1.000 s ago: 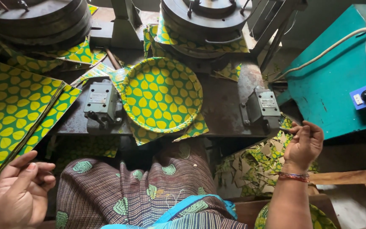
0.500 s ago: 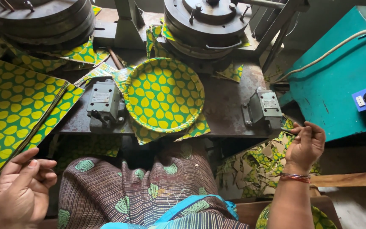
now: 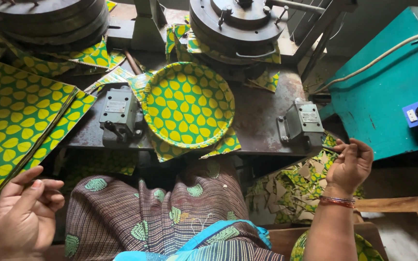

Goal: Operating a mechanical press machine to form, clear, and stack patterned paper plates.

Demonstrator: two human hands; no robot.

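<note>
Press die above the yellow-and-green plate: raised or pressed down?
Raised. The round metal upper die sits clear of the formed plate, whose whole patterned face shows uncovered.

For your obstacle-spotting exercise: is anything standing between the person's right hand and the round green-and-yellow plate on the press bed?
Yes. The grey metal block at the bed's front right edge sits between the right hand and the plate. The raised upper die hangs above the plate's far rim; its near side is uncovered.
</note>
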